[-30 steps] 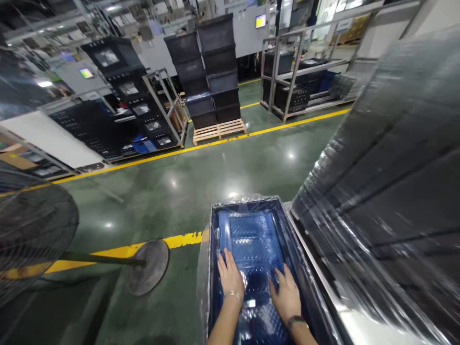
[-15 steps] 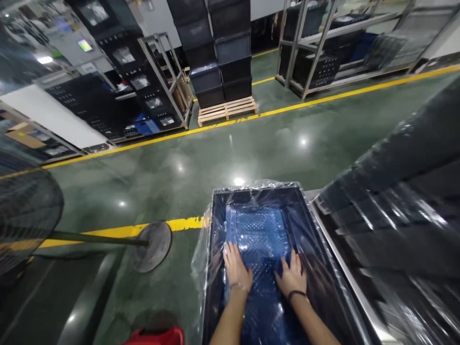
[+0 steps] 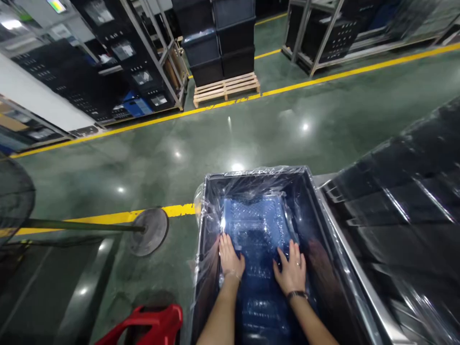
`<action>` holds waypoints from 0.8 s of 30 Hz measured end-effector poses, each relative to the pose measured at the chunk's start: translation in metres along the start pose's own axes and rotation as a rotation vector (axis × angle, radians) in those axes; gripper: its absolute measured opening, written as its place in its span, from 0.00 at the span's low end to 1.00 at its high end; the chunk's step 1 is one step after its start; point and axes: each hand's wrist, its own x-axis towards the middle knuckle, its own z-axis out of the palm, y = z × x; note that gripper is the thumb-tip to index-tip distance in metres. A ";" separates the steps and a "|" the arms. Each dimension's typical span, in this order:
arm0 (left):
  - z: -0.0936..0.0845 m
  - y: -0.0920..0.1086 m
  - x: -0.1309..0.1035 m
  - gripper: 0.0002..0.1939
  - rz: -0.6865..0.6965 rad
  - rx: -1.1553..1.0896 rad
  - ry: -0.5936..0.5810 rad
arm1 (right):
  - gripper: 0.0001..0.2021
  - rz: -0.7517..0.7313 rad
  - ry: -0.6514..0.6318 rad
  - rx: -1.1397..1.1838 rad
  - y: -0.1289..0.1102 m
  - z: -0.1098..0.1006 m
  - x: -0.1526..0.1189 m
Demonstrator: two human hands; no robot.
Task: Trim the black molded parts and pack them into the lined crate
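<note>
Since a moment ago both hands have slid slightly down the clear plastic liner (image 3: 206,211) inside the deep dark-blue plastic crate (image 3: 316,211), which stands on the green floor beside a wrapped stack of black crates (image 3: 406,201). Left hand (image 3: 230,258) and right hand (image 3: 292,270) lie flat — fingers spread, pressing film, each grip open, holding nothing.

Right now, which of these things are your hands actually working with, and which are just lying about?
In hand:
left hand flat on the blue tray
right hand flat on the same tray
dark crate lined with clear plastic film, holding the tray

Lying about:
fan base
wooden pallet
stacked black bins
red object
</note>
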 end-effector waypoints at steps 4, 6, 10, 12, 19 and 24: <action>0.001 -0.003 0.010 0.40 -0.011 -0.006 -0.052 | 0.22 0.002 -0.037 0.018 -0.002 0.000 0.000; -0.002 -0.001 0.005 0.38 -0.017 0.011 -0.057 | 0.21 0.011 -0.074 0.042 -0.002 -0.003 0.003; -0.007 0.002 -0.008 0.37 -0.029 0.054 -0.074 | 0.20 0.015 -0.156 0.114 0.000 -0.015 0.009; -0.009 0.002 -0.006 0.40 -0.031 0.058 -0.109 | 0.21 0.021 -0.198 0.156 0.000 -0.023 0.011; -0.035 0.016 0.014 0.43 -0.054 0.029 -0.217 | 0.19 0.153 -0.304 0.407 -0.021 -0.070 0.036; -0.088 0.035 -0.019 0.32 -0.047 0.033 -0.223 | 0.16 0.214 -0.280 0.780 -0.044 -0.142 0.005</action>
